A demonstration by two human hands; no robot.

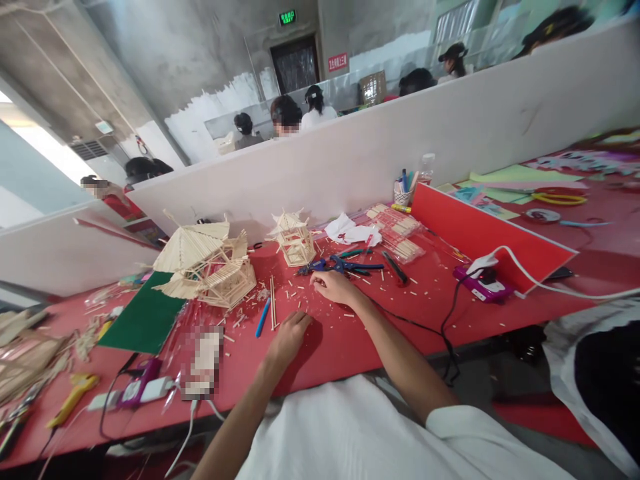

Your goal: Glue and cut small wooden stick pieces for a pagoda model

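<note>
My left hand (291, 337) rests on the red table (345, 343), fingers loosely stretched forward, with nothing visible in them. Just left of it lie a blue pen (263, 319) and a few thin wooden sticks (273, 303). My right hand (334, 287) is farther forward, its fingers curled together right beside blue-handled pliers (345, 265); whatever is between the fingertips is too small to make out. Behind the hands stand a small pavilion model (295, 243) of wooden sticks and, to the left, a larger stick pavilion (220, 277) with a wide roof.
Stick offcuts litter the tabletop. Bagged sticks (400, 230), a pen cup (403, 195) and a red board (493, 233) are at right, near a purple power strip (483, 285). A green board (145, 317) and yellow glue gun (74, 399) lie left. A white partition (350, 160) closes the back.
</note>
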